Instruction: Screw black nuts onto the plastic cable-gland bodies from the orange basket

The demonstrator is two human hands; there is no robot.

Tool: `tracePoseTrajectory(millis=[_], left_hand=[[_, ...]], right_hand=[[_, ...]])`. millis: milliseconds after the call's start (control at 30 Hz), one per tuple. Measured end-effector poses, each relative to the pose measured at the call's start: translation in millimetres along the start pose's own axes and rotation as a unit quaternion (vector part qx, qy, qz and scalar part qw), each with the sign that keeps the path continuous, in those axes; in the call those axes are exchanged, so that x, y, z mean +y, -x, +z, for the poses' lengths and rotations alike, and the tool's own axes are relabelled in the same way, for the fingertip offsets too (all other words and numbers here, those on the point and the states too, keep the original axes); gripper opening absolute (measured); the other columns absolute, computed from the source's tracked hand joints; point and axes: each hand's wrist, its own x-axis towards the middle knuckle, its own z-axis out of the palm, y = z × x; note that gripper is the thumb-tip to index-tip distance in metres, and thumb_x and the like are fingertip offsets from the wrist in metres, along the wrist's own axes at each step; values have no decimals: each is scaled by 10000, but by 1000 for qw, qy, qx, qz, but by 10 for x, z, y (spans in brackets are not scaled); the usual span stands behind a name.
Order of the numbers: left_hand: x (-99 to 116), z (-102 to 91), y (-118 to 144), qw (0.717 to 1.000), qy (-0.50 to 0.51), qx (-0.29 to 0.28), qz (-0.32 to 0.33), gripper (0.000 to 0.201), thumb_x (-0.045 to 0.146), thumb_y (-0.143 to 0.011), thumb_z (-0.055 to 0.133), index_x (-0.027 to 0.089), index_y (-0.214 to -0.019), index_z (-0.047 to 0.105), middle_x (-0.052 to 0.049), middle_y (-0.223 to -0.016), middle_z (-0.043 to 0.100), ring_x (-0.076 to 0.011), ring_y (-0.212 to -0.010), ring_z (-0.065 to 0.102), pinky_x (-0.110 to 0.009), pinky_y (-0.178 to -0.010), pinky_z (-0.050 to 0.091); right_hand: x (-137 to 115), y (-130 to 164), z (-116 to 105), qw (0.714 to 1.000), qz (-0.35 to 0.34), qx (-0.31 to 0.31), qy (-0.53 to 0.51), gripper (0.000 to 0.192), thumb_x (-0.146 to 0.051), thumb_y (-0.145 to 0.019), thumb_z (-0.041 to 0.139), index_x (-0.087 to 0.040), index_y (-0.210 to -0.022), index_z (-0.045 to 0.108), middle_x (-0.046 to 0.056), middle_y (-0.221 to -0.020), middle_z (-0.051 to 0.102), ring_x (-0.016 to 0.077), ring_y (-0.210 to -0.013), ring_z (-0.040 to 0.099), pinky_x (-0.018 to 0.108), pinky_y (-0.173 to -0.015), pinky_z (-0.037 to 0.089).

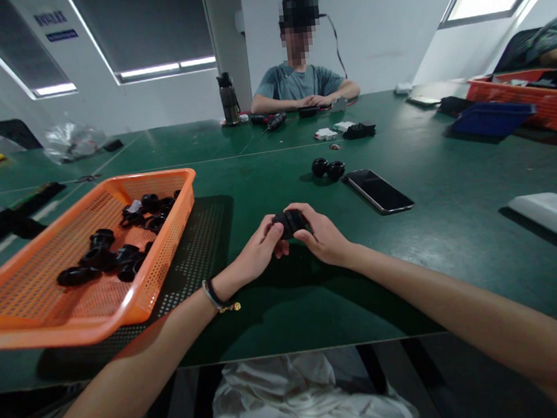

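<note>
Both of my hands meet over the green table point(287, 300), holding one small black round part point(289, 222) between them. My left hand point(261, 249) grips its left side with the fingertips; a bracelet sits on that wrist. My right hand point(321, 234) wraps its right side, thumb on top. Much of the part is hidden by my fingers. To my left an orange mesh basket point(47, 317) holds several similar black ring parts point(97, 258). Two more black parts point(328, 168) stand together on the table beyond my hands.
A dark phone point(378, 190) lies face up right of the two parts. A white flat object point(555, 214) lies at the right. Another person point(302, 82) sits across the table, with a bottle point(228, 99) and tools nearby. Orange and blue baskets point(505, 111) stand far right.
</note>
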Motion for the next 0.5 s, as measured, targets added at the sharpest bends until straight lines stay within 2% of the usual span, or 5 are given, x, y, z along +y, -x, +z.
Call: tracePoseTrajectory(millis=[100,233,333,500], left_hand=[[-16,14,-7,998,38,-25,-31,553,683,-719,428,155,-884,423,20,-612,511,-109,-555,517,-235,-518,372],[-10,30,-3,998,46,-25,-15,540,645,-711,488,153,-921,418,34,-584,521,-103,-528,513,-238,-525,384],[3,27,2,1000,8,-14,-3,495,597,-743,487,145,-932,421,38,-570,518,-96,-511,493,-234,-517,370],[-3,4,11,999,-31,-14,-20,420,547,-786,441,146,-908,411,33,-607,499,-96,-538,478,-240,-539,376]], right_hand=[[28,2,-19,999,-44,2,28,579,-643,-843,191,-162,-1076,412,119,-946,603,205,-812,601,327,-692,484],[38,14,-28,997,-65,-1,43,572,-628,-853,175,-161,-1095,401,127,-956,601,211,-836,600,334,-697,486],[18,26,-14,998,-54,-5,42,576,-626,-855,161,-152,-1071,407,127,-926,603,207,-792,604,328,-670,485],[-22,42,14,999,-8,-20,30,580,-632,-852,153,-149,-1046,411,113,-877,601,199,-714,600,327,-634,481]])
